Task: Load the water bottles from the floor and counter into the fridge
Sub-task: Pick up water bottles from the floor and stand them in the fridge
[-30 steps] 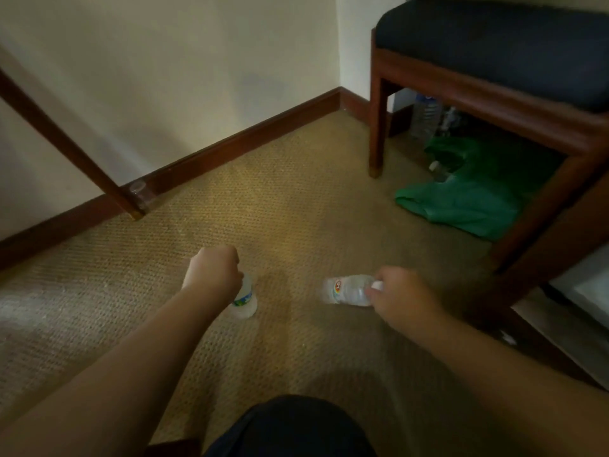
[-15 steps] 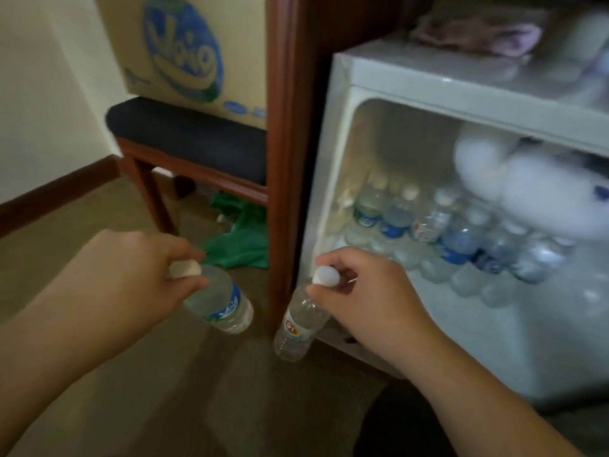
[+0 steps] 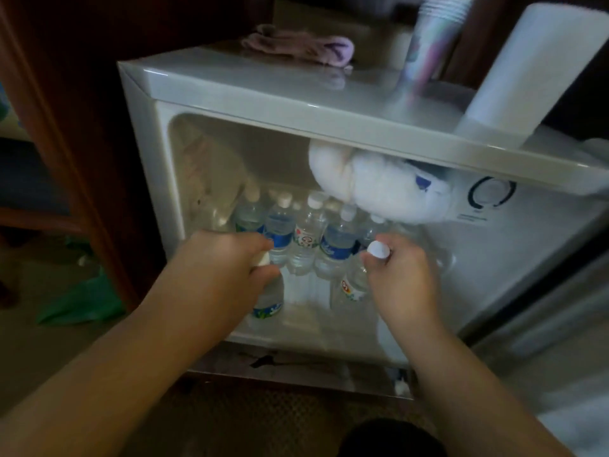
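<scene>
A small white fridge stands open in front of me. My left hand grips the neck of a water bottle with a green-blue label, upright just inside the fridge at its front left. My right hand pinches the white cap of a water bottle with an orange-red label, upright inside to the right of the first. Behind them stand several water bottles in rows on the fridge floor. A mass of white frost hangs from the top of the cavity, above the rear bottles.
On the fridge top lie a purple cloth, a stack of paper cups and a white roll. A dark wooden post rises to the left. A green bag lies on the carpet. The open fridge door stands at right.
I turned from the carpet to the open fridge. Both hands carried their bottles from outside the fridge into its front part, and the view has come closer.
</scene>
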Motion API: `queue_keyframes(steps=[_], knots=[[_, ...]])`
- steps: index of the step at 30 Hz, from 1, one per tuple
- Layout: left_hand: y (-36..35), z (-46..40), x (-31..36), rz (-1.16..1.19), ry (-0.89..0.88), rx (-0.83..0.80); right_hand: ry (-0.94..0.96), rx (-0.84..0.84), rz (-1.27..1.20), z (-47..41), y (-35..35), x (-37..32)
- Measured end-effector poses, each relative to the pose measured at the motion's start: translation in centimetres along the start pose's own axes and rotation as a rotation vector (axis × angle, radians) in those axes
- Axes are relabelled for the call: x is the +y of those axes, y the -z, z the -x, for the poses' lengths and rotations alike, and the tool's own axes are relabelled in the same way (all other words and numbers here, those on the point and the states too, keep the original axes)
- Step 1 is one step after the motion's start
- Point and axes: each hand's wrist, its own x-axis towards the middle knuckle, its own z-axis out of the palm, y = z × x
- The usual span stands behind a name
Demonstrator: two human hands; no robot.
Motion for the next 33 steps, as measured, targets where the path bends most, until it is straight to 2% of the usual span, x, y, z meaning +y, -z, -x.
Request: queue_keyframes(steps=[4,9,16,29,33], knots=[[-3.2,-3.0,2.3,0.098,0.023,-0.087,-0.075,0.106,0.102,-1.8,-0.2,2.5],[-7.8,-6.0,4.0,0.224,0.001,-0.110,-0.105,0.226,0.084,-2.7,0.2,4.5],[-12.0,-8.7,6.8,0.263,-0.045,-0.127,-0.151,0.236,0.123,-4.1,0.5,5.0],[-15.5,-10.6,10.5,0.383,-0.023,-0.062,-0.036,0.257,0.077,-4.8,-0.8,5.7],[-16.2,-10.9,11.4,0.420,-0.004,-0.061,-0.071,0.263,0.064,-4.7,-0.4,5.8]])
